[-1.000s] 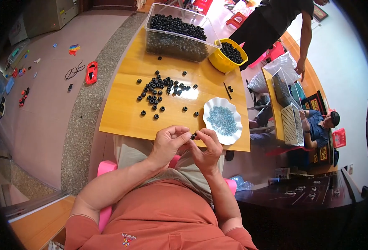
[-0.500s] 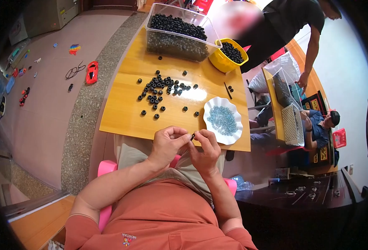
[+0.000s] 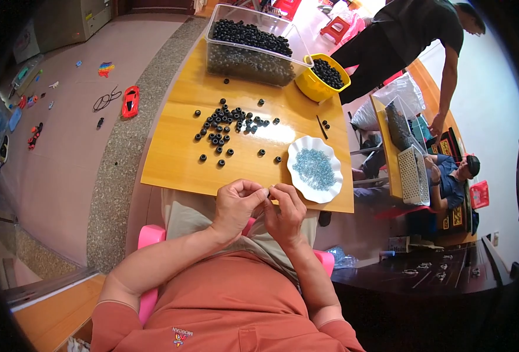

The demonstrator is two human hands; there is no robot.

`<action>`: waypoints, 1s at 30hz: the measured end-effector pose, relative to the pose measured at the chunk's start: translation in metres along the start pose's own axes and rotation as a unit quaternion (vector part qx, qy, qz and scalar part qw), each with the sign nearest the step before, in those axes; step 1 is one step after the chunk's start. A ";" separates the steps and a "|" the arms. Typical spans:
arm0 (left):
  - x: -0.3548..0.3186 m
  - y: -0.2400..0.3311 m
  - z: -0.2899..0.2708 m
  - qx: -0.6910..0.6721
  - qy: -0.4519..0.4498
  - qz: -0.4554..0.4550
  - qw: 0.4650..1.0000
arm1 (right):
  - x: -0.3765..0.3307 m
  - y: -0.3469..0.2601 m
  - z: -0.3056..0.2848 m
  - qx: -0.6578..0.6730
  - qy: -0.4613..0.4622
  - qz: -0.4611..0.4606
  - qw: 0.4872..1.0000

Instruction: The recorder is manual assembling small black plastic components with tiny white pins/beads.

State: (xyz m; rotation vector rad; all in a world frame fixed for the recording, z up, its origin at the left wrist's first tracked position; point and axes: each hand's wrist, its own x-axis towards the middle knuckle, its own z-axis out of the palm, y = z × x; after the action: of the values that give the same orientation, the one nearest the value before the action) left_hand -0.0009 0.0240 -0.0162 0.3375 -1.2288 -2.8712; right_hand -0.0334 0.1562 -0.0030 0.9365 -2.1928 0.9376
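Observation:
Just off the near edge of the wooden table (image 3: 171, 158), my left hand (image 3: 233, 206) and my right hand (image 3: 286, 215) meet fingertip to fingertip. Both are closed in a pinch on one small black piece, mostly covered by the fingers. Several loose black ring-shaped pieces (image 3: 217, 138) with holes lie scattered on the tabletop beyond my hands. To the right of them, a white scalloped dish (image 3: 296, 150) holds many tiny clear-blue beads (image 3: 313, 169). A thin dark stick (image 3: 322, 127) lies behind the dish, beside a few more black pieces.
A clear plastic bin (image 3: 250, 71) full of black pieces and a yellow tub (image 3: 315, 88) with more stand at the table's far end. One person in black (image 3: 415, 29) stands beyond; another sits at right by a white perforated basket (image 3: 413, 176). A red toy car (image 3: 130, 102) lies on the left floor.
My fingertips have drawn closer together, covering more of the black piece. The standing person's arm has shifted slightly to the right and down. The things on the table look unmoved.

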 end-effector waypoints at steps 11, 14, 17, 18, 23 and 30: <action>-0.001 0.001 0.004 -0.017 0.013 0.009 1.000 | 0.002 0.001 -0.002 0.058 -0.009 0.063 0.996; -0.001 -0.002 0.003 -0.009 0.019 0.000 1.000 | -0.002 0.007 -0.002 0.043 -0.021 0.037 0.998; -0.003 -0.004 0.004 -0.021 0.013 -0.011 1.000 | -0.005 0.009 -0.004 0.040 -0.028 0.023 0.999; -0.004 -0.003 0.003 -0.022 0.011 -0.010 1.000 | -0.004 0.008 -0.005 0.039 -0.027 0.021 0.999; -0.001 -0.002 0.003 0.003 0.013 -0.007 1.000 | 0.003 0.008 -0.007 0.067 -0.036 0.043 0.996; -0.003 0.000 0.001 0.033 -0.001 -0.026 0.999 | 0.009 0.011 -0.012 0.047 -0.066 -0.004 0.997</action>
State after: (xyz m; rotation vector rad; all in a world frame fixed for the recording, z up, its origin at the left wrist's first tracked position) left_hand 0.0017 0.0246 -0.0146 0.3727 -1.3364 -2.8788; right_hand -0.0444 0.1679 0.0068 1.0776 -2.2693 1.0090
